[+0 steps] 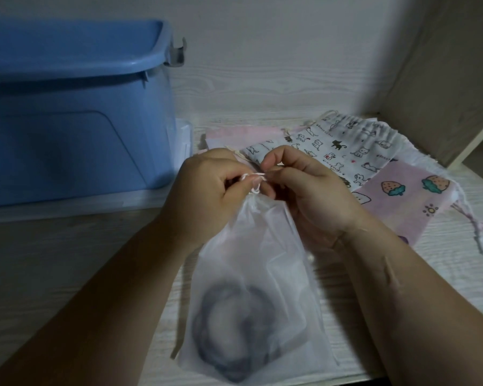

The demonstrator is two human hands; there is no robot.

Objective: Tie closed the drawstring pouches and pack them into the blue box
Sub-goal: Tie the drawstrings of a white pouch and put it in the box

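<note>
**Possibly a slack knot: drawstring mid-tie at the pouch mouth**

Pinching the thin drawstring (252, 181) from both sides: left hand (206, 185) and right hand (307, 196) curled, fingers (276, 156) closed tight on the cord just above the gathered mouth of the translucent white pouch (259, 263). Lying lengthwise on the bench (443, 288) in front of the person, right of the blue box (67, 129), with the mouth raised into the hands.

Could slip free of the fingertips, being so thin and short. Could cinch unevenly and leave a loop that opens later in the box. Might strain the flimsy fabric at the mouth under a hard tug. Might also catch a loose cord from the cat-print pouch (346, 146) just behind the hands.

Cannot tell the kind of knot, or how far along it is: hidden behind the fingertips. Only a dark, coiled blur (234, 330) for the contents. Looks lidded and latched, that box, but cut off at the left, inside unseen. Partly covered too, the strawberry-print pouch (407, 201).
</note>
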